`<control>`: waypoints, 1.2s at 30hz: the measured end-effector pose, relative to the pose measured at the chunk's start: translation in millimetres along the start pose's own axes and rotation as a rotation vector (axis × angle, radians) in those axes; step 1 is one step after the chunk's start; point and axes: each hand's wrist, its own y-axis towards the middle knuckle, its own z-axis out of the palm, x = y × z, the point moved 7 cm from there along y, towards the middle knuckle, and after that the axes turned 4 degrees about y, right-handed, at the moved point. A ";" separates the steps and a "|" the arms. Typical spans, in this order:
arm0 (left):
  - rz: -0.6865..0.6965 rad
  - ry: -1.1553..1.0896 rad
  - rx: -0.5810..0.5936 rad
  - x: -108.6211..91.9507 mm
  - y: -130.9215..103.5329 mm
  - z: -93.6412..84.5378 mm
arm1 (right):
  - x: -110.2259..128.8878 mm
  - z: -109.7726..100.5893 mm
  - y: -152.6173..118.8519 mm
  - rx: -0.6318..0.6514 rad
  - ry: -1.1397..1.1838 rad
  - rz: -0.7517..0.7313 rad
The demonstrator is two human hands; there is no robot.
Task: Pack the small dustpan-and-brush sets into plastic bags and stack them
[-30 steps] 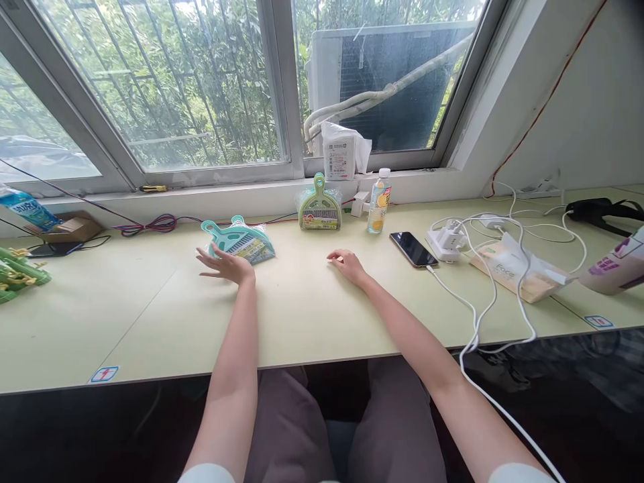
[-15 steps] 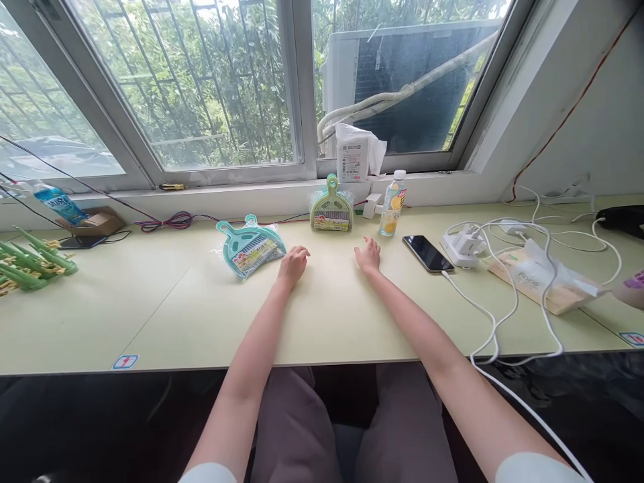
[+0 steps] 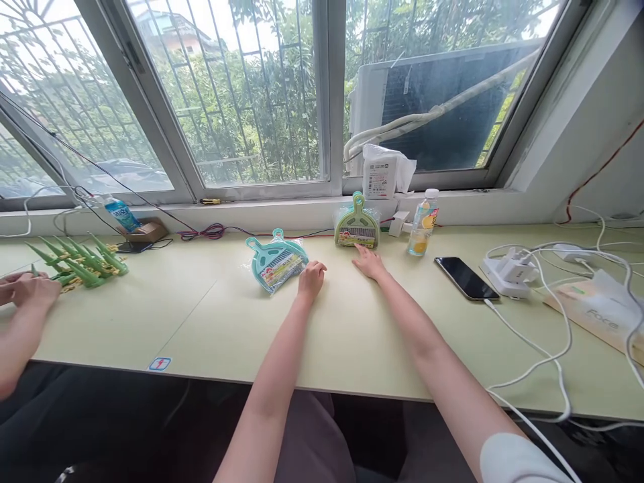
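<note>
A teal mini dustpan-and-brush set [image 3: 274,263] in clear plastic lies tilted on the table. At its right edge rests my left hand [image 3: 311,278], fingers loosely bent and not gripping; whether it touches the wrapping I cannot tell. Farther back, a yellow-green dustpan-and-brush set [image 3: 357,227], also wrapped, leans upright by the window ledge. My right hand [image 3: 369,263] lies low in front of this set with fingers stretched out, the fingertips at its lower edge. No object shows in either hand.
A drink bottle [image 3: 423,225], phone [image 3: 466,278], charger block [image 3: 509,272] and looping white cables stand to the right. A tissue pack [image 3: 381,176] is on the ledge. At far left, another person's hands [image 3: 31,290] work beside green pointed pieces [image 3: 93,263].
The view has turned left, bringing another person's hands into sight. My right hand has moved left toward the yellow-green set. My left hand stays beside the teal set.
</note>
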 end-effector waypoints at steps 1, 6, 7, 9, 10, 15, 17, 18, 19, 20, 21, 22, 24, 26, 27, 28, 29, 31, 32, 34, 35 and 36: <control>-0.026 -0.003 -0.014 3.8 0.8 -1.0 | 4.5 3.9 4.0 0.012 0.002 -0.002; -0.162 -0.012 -0.111 24.6 2.9 -7.4 | 28.6 25.6 23.3 0.039 0.034 0.025; -0.188 -0.012 -0.126 28.2 3.0 -8.3 | 32.6 28.9 26.6 0.035 0.041 0.038; -0.236 -0.019 -0.141 33.8 3.1 -9.0 | 37.7 33.2 32.2 0.022 0.043 0.077; -0.255 -0.026 -0.141 35.7 3.2 -8.8 | 38.4 33.6 34.4 0.010 0.037 0.104; -0.276 -0.048 -0.146 37.1 3.9 -7.5 | 19.9 13.4 35.4 -0.236 0.076 0.339; -0.267 -0.058 -0.150 36.8 4.2 -6.6 | 5.7 1.5 29.3 -0.403 0.147 0.479; -0.264 -0.065 -0.150 37.0 4.4 -6.0 | -0.1 -2.6 26.0 -0.475 0.182 0.533; -0.262 -0.072 -0.150 37.4 4.5 -5.5 | -4.2 -5.3 23.6 -0.527 0.212 0.565; -0.260 -0.080 -0.151 37.8 4.5 -5.1 | -6.6 -6.7 22.5 -0.558 0.236 0.574; -0.259 -0.087 -0.151 38.3 4.5 -4.8 | -7.6 -7.4 22.3 -0.575 0.253 0.566; -0.258 -0.092 -0.151 38.7 4.5 -4.6 | -8.0 -7.7 22.3 -0.586 0.264 0.554; -0.261 -0.099 -0.150 39.7 4.2 -4.5 | -10.4 -9.5 19.7 -0.636 0.279 0.566; -0.264 -0.099 -0.143 40.2 4.0 -4.4 | -15.1 -12.1 13.7 -0.716 0.298 0.628; -0.266 -0.097 -0.141 40.3 3.9 -4.4 | -17.3 -12.7 11.5 -0.739 0.315 0.653; -0.265 -0.096 -0.140 40.3 3.9 -4.5 | -18.6 -12.6 10.7 -0.742 0.334 0.663; -0.264 -0.095 -0.141 40.1 3.9 -4.7 | -19.1 -12.2 11.2 -0.729 0.352 0.658; -0.258 -0.094 -0.143 39.7 4.3 -4.9 | -18.7 -11.9 12.5 -0.698 0.382 0.636; -0.257 -0.093 -0.143 39.6 4.6 -4.9 | -18.6 -12.5 11.9 -0.698 0.393 0.634; -0.258 -0.089 -0.142 40.1 5.2 -4.8 | -19.5 -14.6 8.0 -0.723 0.408 0.661; -0.259 -0.087 -0.142 40.5 5.5 -4.7 | -20.0 -15.4 5.8 -0.731 0.415 0.677; -0.260 -0.085 -0.142 40.9 5.6 -4.7 | -20.3 -16.0 3.9 -0.735 0.420 0.690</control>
